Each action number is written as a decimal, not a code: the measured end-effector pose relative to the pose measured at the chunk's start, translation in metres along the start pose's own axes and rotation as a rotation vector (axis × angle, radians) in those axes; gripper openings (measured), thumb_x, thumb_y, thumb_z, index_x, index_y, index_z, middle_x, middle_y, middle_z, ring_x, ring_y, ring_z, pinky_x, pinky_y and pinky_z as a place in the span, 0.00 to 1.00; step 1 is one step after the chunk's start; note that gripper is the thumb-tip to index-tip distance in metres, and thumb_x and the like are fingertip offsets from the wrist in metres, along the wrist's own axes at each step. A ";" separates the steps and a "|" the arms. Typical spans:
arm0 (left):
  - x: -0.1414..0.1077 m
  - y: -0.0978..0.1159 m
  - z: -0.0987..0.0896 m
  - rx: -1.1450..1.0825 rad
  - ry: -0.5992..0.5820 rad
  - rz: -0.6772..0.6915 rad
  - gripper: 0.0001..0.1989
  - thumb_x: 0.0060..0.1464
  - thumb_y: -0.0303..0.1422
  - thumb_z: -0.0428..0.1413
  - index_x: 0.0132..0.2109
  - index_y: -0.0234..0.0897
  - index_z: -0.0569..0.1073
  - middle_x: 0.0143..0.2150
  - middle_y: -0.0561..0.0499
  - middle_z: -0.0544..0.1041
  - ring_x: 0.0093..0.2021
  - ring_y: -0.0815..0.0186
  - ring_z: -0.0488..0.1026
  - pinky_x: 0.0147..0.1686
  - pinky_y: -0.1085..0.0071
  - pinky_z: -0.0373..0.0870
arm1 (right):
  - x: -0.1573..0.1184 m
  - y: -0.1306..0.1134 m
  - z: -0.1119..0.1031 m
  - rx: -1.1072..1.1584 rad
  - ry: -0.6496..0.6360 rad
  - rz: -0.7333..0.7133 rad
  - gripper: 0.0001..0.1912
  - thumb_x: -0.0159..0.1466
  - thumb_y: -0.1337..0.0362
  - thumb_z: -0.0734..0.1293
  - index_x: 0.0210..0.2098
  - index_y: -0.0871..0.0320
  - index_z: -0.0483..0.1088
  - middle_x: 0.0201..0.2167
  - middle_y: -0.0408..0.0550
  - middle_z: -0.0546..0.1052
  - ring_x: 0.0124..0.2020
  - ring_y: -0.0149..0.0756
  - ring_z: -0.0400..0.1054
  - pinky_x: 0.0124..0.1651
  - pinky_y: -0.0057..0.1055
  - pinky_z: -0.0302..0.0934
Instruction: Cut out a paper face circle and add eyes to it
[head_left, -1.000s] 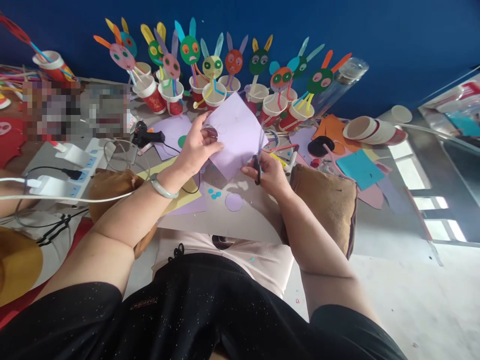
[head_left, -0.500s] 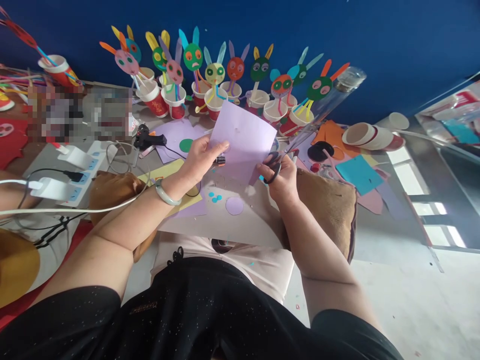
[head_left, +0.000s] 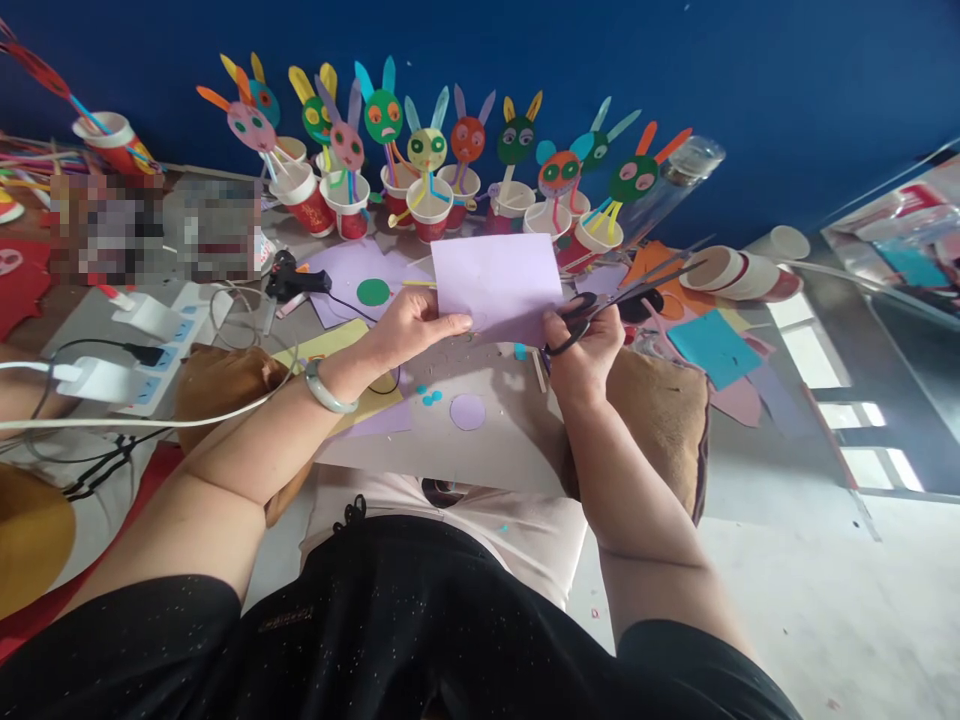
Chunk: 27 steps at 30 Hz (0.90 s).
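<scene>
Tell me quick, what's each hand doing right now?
Left hand: closed, pinching the purple paper sheet near its lower left.
Right hand: closed around the black-handled scissors, near the sheet's right edge.

Left hand (head_left: 411,328): fingers partly hidden behind the purple paper (head_left: 496,280).
Shirt lettering (head_left: 286,618): too small to read.
Red paper (head_left: 28,288): cut off by the left edge.
Blurred patches (head_left: 212,230): contents cannot be told.

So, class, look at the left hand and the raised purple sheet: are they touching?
Touching. The head view shows the left hand gripping the purple sheet, its thumb lying over the sheet's lower left corner.
</scene>
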<state>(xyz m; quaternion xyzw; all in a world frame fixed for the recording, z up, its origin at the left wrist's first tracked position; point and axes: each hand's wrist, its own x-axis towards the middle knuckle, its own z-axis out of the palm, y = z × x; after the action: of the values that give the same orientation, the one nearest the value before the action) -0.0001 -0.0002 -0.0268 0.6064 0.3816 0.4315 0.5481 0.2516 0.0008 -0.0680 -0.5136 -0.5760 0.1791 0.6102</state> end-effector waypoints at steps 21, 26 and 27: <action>0.009 -0.001 0.011 -0.504 0.383 -0.110 0.14 0.57 0.32 0.68 0.27 0.37 0.74 0.24 0.57 0.75 0.26 0.73 0.74 0.30 0.74 0.72 | -0.021 -0.041 0.005 -0.025 -0.538 0.086 0.35 0.61 0.26 0.69 0.35 0.54 0.73 0.32 0.49 0.80 0.36 0.42 0.75 0.44 0.39 0.70; 0.006 -0.002 0.012 -0.497 0.442 -0.002 0.17 0.45 0.40 0.76 0.28 0.36 0.78 0.27 0.54 0.80 0.29 0.71 0.78 0.34 0.72 0.75 | -0.023 -0.055 0.009 0.011 -0.791 0.271 0.36 0.55 0.26 0.74 0.31 0.55 0.69 0.31 0.48 0.79 0.35 0.39 0.72 0.41 0.36 0.66; 0.006 -0.002 0.012 -0.483 0.457 0.016 0.17 0.44 0.41 0.77 0.28 0.37 0.79 0.28 0.53 0.81 0.30 0.71 0.78 0.34 0.72 0.76 | -0.023 -0.057 0.009 0.006 -0.820 0.283 0.36 0.55 0.26 0.74 0.30 0.55 0.69 0.31 0.48 0.78 0.35 0.39 0.72 0.42 0.36 0.66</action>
<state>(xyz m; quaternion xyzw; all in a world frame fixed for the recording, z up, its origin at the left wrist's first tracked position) 0.0133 0.0017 -0.0286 0.3495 0.3765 0.6386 0.5730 0.2160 -0.0373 -0.0342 -0.4723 -0.6940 0.4519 0.3018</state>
